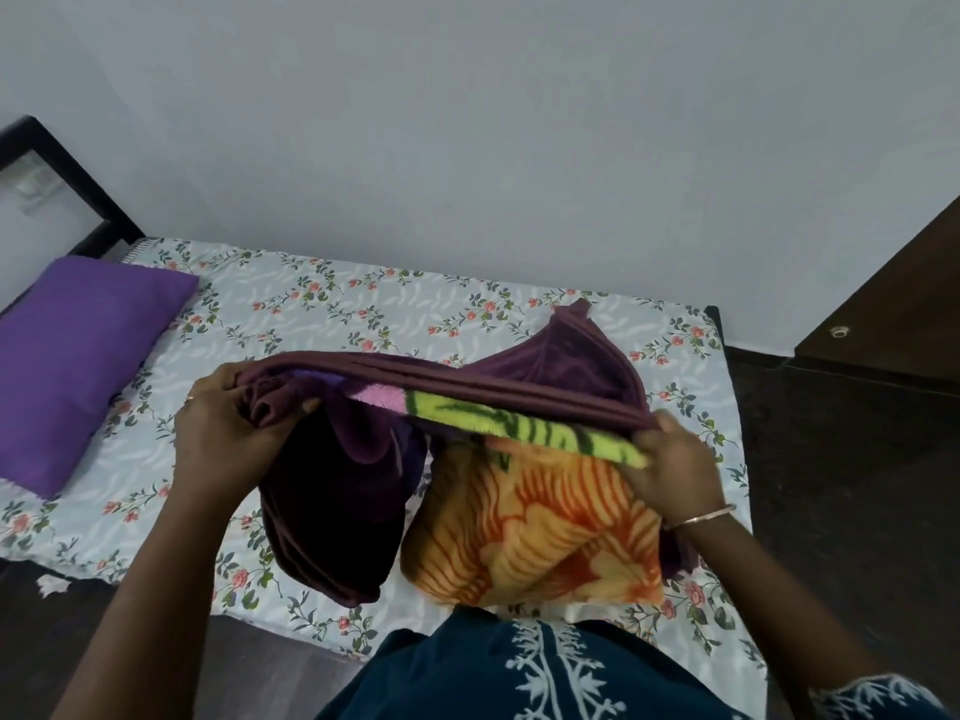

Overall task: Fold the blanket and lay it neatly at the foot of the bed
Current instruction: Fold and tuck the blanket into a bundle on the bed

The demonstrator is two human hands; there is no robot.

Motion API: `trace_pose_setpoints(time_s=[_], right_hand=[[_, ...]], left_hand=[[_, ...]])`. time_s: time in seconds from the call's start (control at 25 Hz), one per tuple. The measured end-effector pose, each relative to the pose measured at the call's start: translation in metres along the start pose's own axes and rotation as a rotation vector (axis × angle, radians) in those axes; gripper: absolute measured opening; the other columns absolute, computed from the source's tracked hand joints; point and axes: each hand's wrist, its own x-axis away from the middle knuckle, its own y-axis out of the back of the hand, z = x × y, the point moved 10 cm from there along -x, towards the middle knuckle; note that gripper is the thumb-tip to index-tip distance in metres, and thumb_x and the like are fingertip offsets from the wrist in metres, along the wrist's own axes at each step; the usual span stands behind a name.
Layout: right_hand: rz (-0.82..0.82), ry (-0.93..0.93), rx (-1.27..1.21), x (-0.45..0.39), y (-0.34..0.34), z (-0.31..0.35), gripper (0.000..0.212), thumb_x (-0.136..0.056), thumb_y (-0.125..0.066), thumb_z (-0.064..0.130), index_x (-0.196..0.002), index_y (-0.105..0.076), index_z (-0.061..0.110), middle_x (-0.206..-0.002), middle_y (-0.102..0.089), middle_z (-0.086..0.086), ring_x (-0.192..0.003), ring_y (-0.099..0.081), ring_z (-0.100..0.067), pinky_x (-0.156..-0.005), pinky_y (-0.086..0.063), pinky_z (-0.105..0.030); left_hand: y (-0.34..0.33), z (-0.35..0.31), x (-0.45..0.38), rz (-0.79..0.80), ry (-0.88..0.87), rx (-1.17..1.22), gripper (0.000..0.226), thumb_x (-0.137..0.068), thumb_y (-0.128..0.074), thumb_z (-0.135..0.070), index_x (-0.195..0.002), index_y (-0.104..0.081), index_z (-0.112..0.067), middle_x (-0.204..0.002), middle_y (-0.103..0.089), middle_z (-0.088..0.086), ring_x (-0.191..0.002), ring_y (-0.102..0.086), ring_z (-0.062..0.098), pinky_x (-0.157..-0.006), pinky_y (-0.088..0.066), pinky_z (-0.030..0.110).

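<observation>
Both hands gripping the blanket w/ curled fingers: left hand holding one end, right hand the other, lifting it over the bed.

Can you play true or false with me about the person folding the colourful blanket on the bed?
1. Both hands are holding the blanket. True: the left hand grips one end of its top edge and the right hand pinches the other end.
2. The blanket already lies flat and folded on the bed. False: it is held up and hangs down between the hands, over the flowery bedsheet.
3. A purple pillow lies on the bed. True.
4. The pillow sits on top of the blanket. False: it lies apart from it, off to the left.
5. The person wears a bangle on the right wrist. True.
</observation>
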Motion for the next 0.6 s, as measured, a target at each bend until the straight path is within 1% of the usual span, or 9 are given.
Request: trace_pose_setpoints(time_s=[0.12,0.2,0.24,0.28,0.32,0.44,0.48,0.52,0.6], right_hand=[[-0.403,-0.066,0.030,-0.017,0.078,0.012,0.021,-0.061,-0.073,0.027,-0.060,-0.066,0.007,-0.075,-0.057,-0.011,-0.050,-0.054,-0.031,-0.043,-0.040,-0.027],[-0.544,-0.110,-0.016,-0.020,0.099,0.019,0.019,-0.059,-0.076,0.021,-0.060,-0.065,0.006,-0.083,-0.060,-0.014,-0.059,-0.057,-0.031,-0.047,-0.041,-0.027],[-0.553,-0.123,-0.034,-0.022,0.100,0.018,0.020,-0.059,-0.077,0.020,-0.062,-0.065,0.005,-0.088,-0.059,-0.015,-0.065,-0.058,-0.031,-0.050,-0.043,-0.029],[-0.492,-0.128,-0.043,-0.026,0.089,0.012,0.021,-0.060,-0.079,0.019,-0.066,-0.065,0.004,-0.093,-0.058,-0.016,-0.069,-0.059,-0.033,-0.053,-0.045,-0.030],[-0.351,-0.144,-0.041,-0.032,0.069,0.002,0.022,-0.062,-0.081,0.020,-0.070,-0.066,0.005,-0.099,-0.056,-0.015,-0.072,-0.060,-0.034,-0.056,-0.047,-0.032],[0.285,-0.142,0.093,-0.015,-0.025,-0.028,0.028,-0.067,-0.078,0.036,-0.081,-0.065,0.015,-0.114,-0.050,-0.008,-0.080,-0.062,-0.034,-0.066,-0.051,-0.036],[0.424,-0.109,0.135,0.002,-0.049,-0.031,0.030,-0.070,-0.075,0.040,-0.085,-0.065,0.017,-0.116,-0.048,-0.007,-0.082,-0.062,-0.033,-0.068,-0.051,-0.035],[0.500,-0.084,0.143,0.019,-0.066,-0.032,0.030,-0.072,-0.073,0.042,-0.089,-0.065,0.018,-0.116,-0.047,-0.006,-0.084,-0.062,-0.032,-0.069,-0.049,-0.035],[0.526,-0.077,0.104,0.044,-0.084,-0.031,0.033,-0.075,-0.069,0.039,-0.101,-0.063,0.019,-0.117,-0.044,-0.006,-0.086,-0.062,-0.032,-0.068,-0.048,-0.035]], left_hand=[[-0.007,0.005,-0.002,0.010,-0.038,-0.133,0.051,-0.064,-0.064,-0.060,-0.084,-0.074,-0.014,-0.110,-0.063,0.006,-0.097,-0.060,0.033,-0.086,-0.050,0.046],[-0.013,0.004,-0.001,0.016,-0.056,-0.147,0.055,-0.063,-0.056,-0.059,-0.084,-0.075,-0.012,-0.111,-0.063,0.006,-0.096,-0.061,0.032,-0.086,-0.048,0.042],[-0.015,0.004,-0.001,0.020,-0.051,-0.145,0.056,-0.063,-0.055,-0.060,-0.084,-0.074,-0.011,-0.111,-0.063,0.006,-0.097,-0.060,0.032,-0.086,-0.047,0.041],[-0.018,0.004,-0.001,0.023,-0.048,-0.144,0.058,-0.062,-0.054,-0.061,-0.084,-0.074,-0.011,-0.112,-0.063,0.006,-0.098,-0.059,0.031,-0.085,-0.046,0.040],[-0.021,0.003,-0.001,0.028,-0.049,-0.147,0.060,-0.062,-0.053,-0.063,-0.083,-0.074,-0.011,-0.112,-0.063,0.006,-0.098,-0.058,0.031,-0.085,-0.046,0.040],[-0.034,0.002,0.000,0.062,-0.084,-0.189,0.061,-0.063,-0.052,-0.066,-0.075,-0.074,-0.011,-0.109,-0.064,0.005,-0.095,-0.060,0.031,-0.083,-0.049,0.041],[-0.037,0.003,0.001,0.067,-0.091,-0.197,0.060,-0.063,-0.053,-0.067,-0.072,-0.074,-0.012,-0.108,-0.065,0.005,-0.094,-0.061,0.031,-0.084,-0.049,0.044],[-0.039,0.005,0.003,0.070,-0.093,-0.199,0.058,-0.063,-0.053,-0.068,-0.069,-0.073,-0.013,-0.107,-0.065,0.005,-0.094,-0.061,0.031,-0.084,-0.049,0.048],[-0.042,0.008,0.007,0.082,-0.093,-0.205,0.057,-0.062,-0.054,-0.069,-0.068,-0.073,-0.016,-0.107,-0.065,0.004,-0.096,-0.060,0.030,-0.086,-0.047,0.052]])
